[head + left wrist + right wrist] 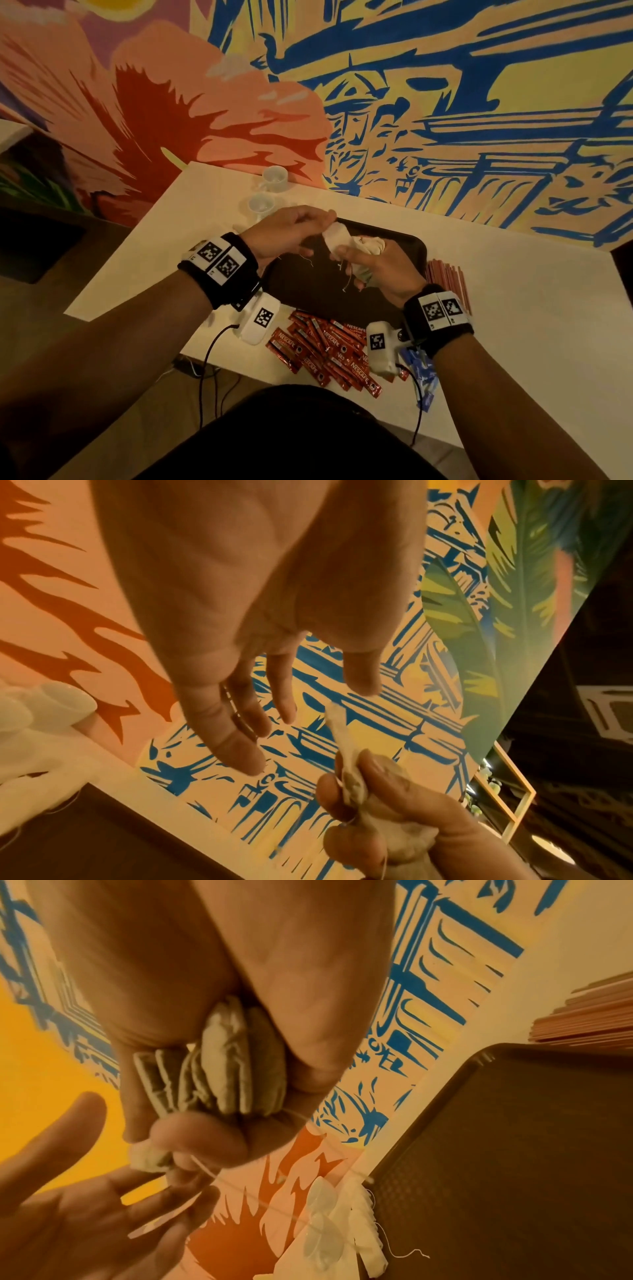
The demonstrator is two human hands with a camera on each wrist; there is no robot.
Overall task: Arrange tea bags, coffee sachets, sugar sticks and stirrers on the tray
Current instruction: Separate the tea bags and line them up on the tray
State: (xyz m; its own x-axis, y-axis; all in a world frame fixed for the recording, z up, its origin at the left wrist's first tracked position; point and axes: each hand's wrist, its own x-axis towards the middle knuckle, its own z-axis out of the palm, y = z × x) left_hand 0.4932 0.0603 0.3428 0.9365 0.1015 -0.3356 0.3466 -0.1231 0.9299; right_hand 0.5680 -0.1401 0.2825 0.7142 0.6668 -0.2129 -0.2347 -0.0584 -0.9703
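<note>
Both your hands work a bunch of tea bags above the tray.

Your right hand (383, 270) clasps the tea bags (219, 1066), fingers curled around them. Your left hand (284, 233) reaches in from 10 o'clock, fingers loose, fingertips at one bag's top corner. Below lies the dark tray (407, 246) on a pale table (531, 308): stirrers (448, 274) at 3 o'clock, coffee sachets (325, 346) at 6, cups (274, 178) at 11, a painted wall (445, 102) behind.

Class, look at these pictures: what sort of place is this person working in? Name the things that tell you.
Probably a café or hotel refreshment corner: a painted mural wall, white cups on the table, and a dark serving tray beside Nescafé sachets.
</note>
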